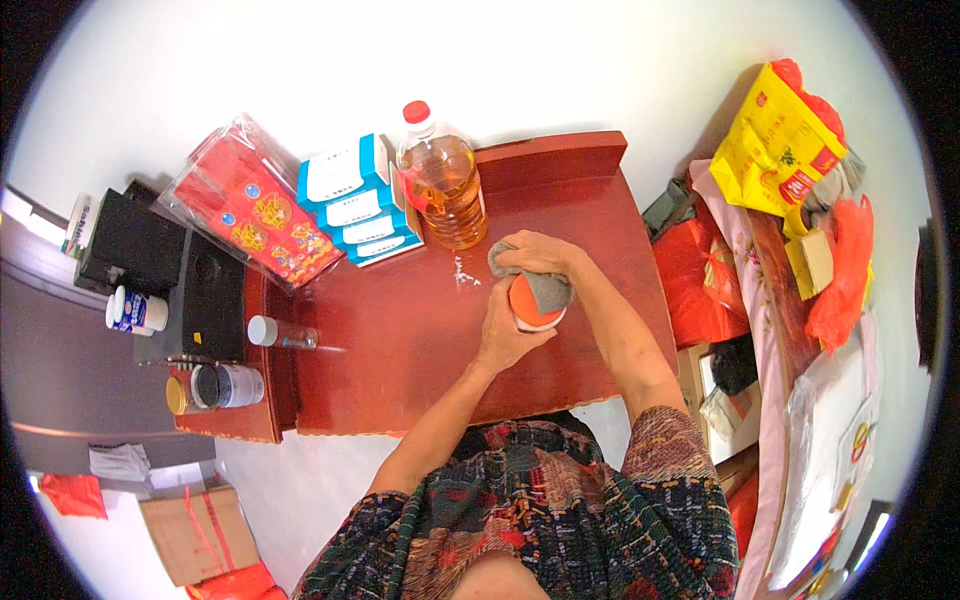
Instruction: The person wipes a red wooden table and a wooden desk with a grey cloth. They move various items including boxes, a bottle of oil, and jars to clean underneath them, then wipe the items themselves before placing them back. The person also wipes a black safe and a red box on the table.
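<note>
A round container with an orange lid [524, 301] and a white lower edge is held over the red wooden desk [400, 350]. My left hand [505, 335] is wrapped around its near left side. My right hand [543, 252] grips a grey cloth [551, 293] and presses it against the container's top and far side. Part of the lid is covered by the cloth, and the container's body is mostly hidden. Small white marks [462, 272] show on the desktop left of my hands.
Along the wall stand a red-capped bottle of amber liquid [455, 205], blue-and-white boxes [365, 205] and red packets [265, 215] in clear wrap. A clear bottle [285, 333] lies at left, near several jars [228, 385] and a black box [205, 300]. Bags, including a yellow one [775, 150], sit at right.
</note>
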`<state>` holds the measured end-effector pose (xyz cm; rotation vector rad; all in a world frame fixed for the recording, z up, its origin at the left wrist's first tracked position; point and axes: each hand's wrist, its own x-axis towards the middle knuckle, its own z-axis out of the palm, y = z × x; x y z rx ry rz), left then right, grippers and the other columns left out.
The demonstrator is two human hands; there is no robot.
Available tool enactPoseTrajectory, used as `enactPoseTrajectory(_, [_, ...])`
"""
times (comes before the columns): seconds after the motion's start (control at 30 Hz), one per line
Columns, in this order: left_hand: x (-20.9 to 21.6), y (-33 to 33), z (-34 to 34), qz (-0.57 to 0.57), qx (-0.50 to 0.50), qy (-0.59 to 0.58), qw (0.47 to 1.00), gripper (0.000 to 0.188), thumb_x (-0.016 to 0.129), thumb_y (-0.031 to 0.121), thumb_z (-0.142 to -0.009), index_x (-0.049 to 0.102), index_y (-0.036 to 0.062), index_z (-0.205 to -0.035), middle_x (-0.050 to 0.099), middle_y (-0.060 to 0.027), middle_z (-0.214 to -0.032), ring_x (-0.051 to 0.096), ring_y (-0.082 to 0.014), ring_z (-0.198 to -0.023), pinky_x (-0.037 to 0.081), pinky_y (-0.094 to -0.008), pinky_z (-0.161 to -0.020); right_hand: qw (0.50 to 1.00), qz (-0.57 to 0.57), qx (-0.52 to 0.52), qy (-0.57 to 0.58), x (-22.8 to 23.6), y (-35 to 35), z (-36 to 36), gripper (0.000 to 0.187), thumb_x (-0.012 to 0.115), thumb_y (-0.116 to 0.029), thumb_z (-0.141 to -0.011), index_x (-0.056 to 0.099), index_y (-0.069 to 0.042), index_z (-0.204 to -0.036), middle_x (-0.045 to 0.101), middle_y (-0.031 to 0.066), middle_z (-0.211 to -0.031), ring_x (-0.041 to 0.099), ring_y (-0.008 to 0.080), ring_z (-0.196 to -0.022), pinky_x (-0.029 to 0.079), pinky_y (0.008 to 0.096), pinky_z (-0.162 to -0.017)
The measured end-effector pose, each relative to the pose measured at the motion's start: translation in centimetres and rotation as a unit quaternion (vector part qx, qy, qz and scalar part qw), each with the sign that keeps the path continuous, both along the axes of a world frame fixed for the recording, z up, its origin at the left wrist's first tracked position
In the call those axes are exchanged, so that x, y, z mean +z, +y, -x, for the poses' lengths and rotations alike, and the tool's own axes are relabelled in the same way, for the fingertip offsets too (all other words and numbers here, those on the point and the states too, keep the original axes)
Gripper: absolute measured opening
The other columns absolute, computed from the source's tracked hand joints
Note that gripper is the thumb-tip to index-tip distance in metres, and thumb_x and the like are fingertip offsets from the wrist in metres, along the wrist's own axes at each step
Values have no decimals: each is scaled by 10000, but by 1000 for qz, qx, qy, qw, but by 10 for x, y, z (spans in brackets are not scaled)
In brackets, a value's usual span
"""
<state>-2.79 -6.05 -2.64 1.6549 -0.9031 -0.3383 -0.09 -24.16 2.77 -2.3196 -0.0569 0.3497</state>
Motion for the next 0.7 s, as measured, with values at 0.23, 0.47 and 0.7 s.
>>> enactPoseTrajectory(0.23, [18, 1, 5, -48, 2, 21, 999, 912, 863, 174, -567, 353, 59, -1313, 454, -148, -1254, 469, -295, -1195, 398, -401, -996, 988, -117, -66, 82, -126, -32, 11, 482, 538, -389, -796, 613, 11, -1054, 636, 218, -1050, 618, 303, -919, 469, 413, -802])
enactPoseTrajectory(0.47, [11, -19, 21, -16, 110, 36, 993, 929, 859, 194, -590, 332, 28, -1338, 439, -159, -1289, 458, -292, -1210, 387, -400, -1012, 887, -128, -437, -73, -161, 11, 100, 386, 537, -349, -861, 506, -1, -1025, 596, 242, -1006, 592, 414, -881, 465, 487, -724])
enactPoseTrajectory(0.7, [2, -94, -28, 40, 198, 25, 979, 936, 856, 165, -614, 291, 6, -1343, 437, -167, -1264, 461, -270, -1186, 387, -388, -1015, 922, 196, -258, -212, -131, -16, 159, 286, 671, -218, -760, 566, -80, -988, 559, 150, -904, 550, 355, -837, 447, 472, -656])
